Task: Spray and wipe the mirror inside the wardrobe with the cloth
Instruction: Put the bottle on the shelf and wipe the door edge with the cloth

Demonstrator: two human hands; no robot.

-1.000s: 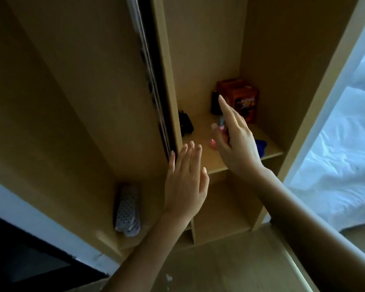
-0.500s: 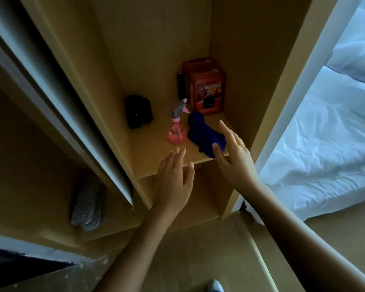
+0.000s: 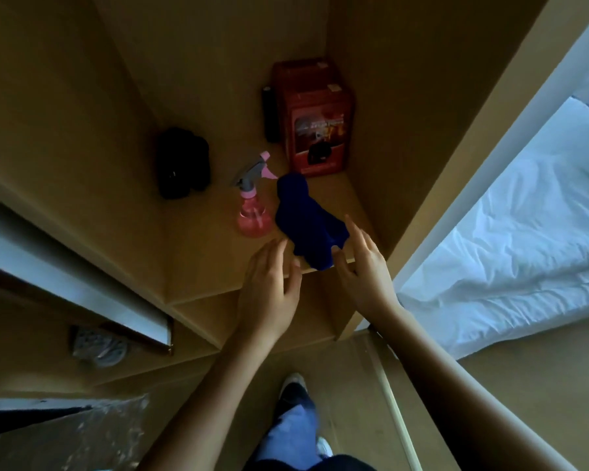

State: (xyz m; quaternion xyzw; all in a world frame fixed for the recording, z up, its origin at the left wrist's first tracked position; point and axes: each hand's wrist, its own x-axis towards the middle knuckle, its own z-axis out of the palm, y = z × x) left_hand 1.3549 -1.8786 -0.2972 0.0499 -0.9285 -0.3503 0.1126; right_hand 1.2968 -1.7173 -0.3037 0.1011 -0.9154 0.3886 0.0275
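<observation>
A pink spray bottle (image 3: 251,212) with a grey and pink trigger stands on the wardrobe shelf (image 3: 204,260). To its right a crumpled dark blue cloth (image 3: 306,220) lies at the shelf's front edge. My right hand (image 3: 363,263) is open, its thumb and fingers at the cloth's near right end. My left hand (image 3: 271,283) hovers open at the shelf's front edge, just left of the cloth and below the bottle. The mirror (image 3: 65,266) shows as a pale strip on the sliding door at the left.
A red box (image 3: 315,120) stands at the shelf's back right with a slim dark item (image 3: 269,113) beside it. A black object (image 3: 182,164) sits at the back left. A slipper (image 3: 97,345) lies on the lower shelf. A white bed (image 3: 524,232) is on the right.
The view has tilted down and moved closer to the shelf. Both hands have advanced; my right hand now reaches the cloth's near end and my left hand has come up to the shelf edge.
</observation>
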